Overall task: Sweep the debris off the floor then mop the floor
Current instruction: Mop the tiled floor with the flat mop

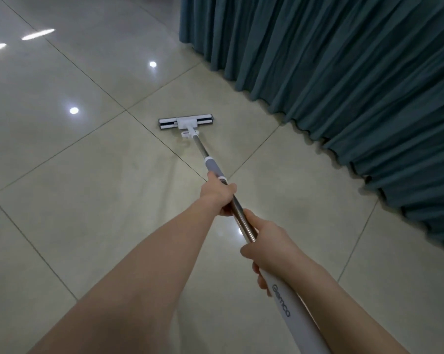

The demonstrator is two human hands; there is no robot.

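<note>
A glossy floor of large pale beige tiles [93, 190] with thin dark grout lines fills the view and mirrors several ceiling lights as bright spots towards ten and eleven o'clock. A pleated teal fabric curtain [343, 72] hangs down to the floor from twelve o'clock round to four o'clock, its hem running in a diagonal line.

A flat mop with a white head and dark pad strips [186, 121] lies flat on the tiles just above the centre, near the curtain hem but apart from it. Its shiny steel pole [199, 145] slants back towards five o'clock, passes through a grey sleeve [214, 167] and ends in a white plastic handle with grey lettering [292, 310].

The left hand [219, 198] is wrapped round the steel pole just below the grey sleeve, with the bare forearm stretching in from seven o'clock. The right hand [269, 249] is clenched round the pole where steel meets white handle, lower and nearer the camera, with its fingers curled underneath.
</note>
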